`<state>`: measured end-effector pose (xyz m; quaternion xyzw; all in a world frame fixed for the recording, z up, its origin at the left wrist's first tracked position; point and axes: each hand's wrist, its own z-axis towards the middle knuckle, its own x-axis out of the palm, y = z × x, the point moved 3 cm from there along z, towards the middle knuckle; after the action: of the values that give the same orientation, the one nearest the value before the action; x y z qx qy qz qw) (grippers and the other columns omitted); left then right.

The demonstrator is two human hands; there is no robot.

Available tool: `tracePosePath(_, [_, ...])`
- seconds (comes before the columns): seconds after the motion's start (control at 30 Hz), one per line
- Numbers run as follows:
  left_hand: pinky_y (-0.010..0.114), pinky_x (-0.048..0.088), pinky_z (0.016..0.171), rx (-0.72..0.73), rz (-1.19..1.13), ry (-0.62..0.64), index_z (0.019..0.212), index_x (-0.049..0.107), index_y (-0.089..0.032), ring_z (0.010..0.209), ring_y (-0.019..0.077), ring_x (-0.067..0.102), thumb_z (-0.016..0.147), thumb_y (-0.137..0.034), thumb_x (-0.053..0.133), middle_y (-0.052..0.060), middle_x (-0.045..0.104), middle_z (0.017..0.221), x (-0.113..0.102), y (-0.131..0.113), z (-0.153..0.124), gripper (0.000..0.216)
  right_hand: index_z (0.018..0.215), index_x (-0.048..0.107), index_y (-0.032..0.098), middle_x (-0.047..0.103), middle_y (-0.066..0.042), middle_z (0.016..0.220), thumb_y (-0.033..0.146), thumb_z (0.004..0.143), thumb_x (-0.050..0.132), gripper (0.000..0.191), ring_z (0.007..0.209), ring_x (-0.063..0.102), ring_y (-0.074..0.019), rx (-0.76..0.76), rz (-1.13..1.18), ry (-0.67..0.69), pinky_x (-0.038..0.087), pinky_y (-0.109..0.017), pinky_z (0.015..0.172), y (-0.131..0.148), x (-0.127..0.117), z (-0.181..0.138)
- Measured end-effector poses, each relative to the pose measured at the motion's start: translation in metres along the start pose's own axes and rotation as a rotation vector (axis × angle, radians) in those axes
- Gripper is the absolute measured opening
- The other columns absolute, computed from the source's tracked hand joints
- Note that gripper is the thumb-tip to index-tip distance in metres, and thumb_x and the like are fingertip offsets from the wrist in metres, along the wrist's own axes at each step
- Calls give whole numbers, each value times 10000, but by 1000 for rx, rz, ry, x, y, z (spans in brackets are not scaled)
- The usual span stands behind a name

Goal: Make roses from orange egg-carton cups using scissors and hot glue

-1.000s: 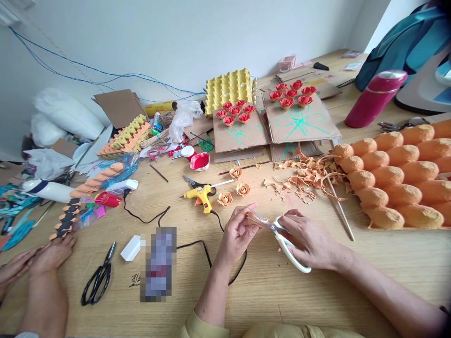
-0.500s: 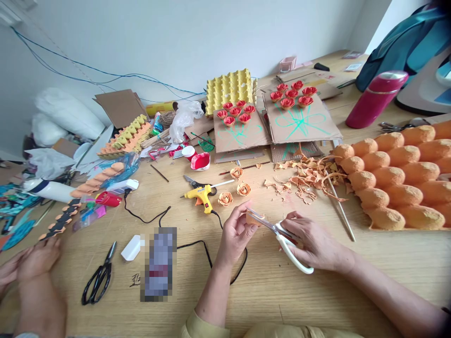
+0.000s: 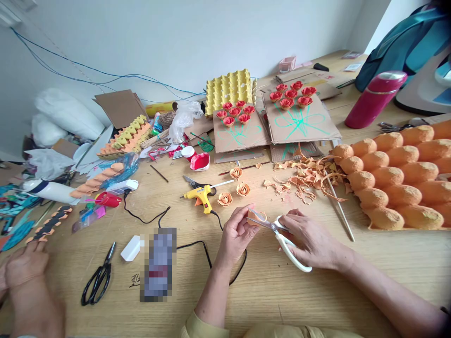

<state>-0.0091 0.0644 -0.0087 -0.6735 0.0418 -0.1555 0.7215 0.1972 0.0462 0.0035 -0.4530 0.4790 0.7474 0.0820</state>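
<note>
My left hand (image 3: 237,233) pinches a small orange egg carton cup (image 3: 256,217) between thumb and fingers. In my right hand (image 3: 308,239) is a pair of white-handled scissors (image 3: 293,253), fingers through the loops. The scissors' blades are parted around the cup's edge. Just beyond my left hand lie three orange carton roses, one of them a rose (image 3: 243,189) nearest the cup. Beside them rests a yellow glue gun (image 3: 201,197) with a white glue stick in its back. Orange carton scraps (image 3: 303,176) are heaped beyond my right hand.
A large orange egg tray (image 3: 398,176) and a magenta flask (image 3: 375,101) stand at right. Red roses sit on cardboard sheets (image 3: 299,124) at the back. Black scissors (image 3: 97,277) and a blurred-out object (image 3: 158,265) lie left. Another person's hands (image 3: 26,265) are at far left.
The scissors' blades have opened wider at the cup. At far left, the other person's hands and the dark-painted carton strip have shifted left.
</note>
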Motion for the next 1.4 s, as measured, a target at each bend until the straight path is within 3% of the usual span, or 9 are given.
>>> tracePosePath(0.37, [345, 548, 989, -31, -77, -3, 1304, 655, -279, 1069, 209, 685, 855, -298, 778, 57, 663, 1138, 1, -4, -2, 466, 794, 420, 240, 541, -24, 725, 381, 999, 496, 260, 733, 496, -212, -27, 35, -22, 402, -340, 724, 0, 1, -4])
tracePosePath(0.67, [338, 563, 933, -35, -67, -54, 1304, 645, -250, 1066, 221, 651, 850, -403, 769, 77, 677, 1151, -1, -1, -3, 495, 784, 398, 245, 525, -11, 700, 341, 1016, 467, 260, 719, 495, -207, -42, 26, -50, 403, -333, 732, 0, -1, -3])
tracePosePath(0.97, [342, 535, 977, 2, 31, -13, 1285, 662, -247, 1065, 212, 651, 848, -325, 782, 64, 636, 1116, 2, -3, -1, 460, 824, 412, 244, 561, -31, 755, 402, 983, 477, 233, 695, 499, -217, -12, -15, -16, 407, -384, 758, 1, -3, -1])
tracePosePath(1.4, [339, 547, 978, 61, 20, -25, 1300, 660, -274, 1083, 212, 662, 851, -288, 779, 62, 618, 1152, 1, -2, -1, 464, 764, 428, 245, 534, -12, 674, 377, 1005, 478, 279, 696, 502, -207, -35, 4, -56, 414, -334, 701, 0, -2, -4])
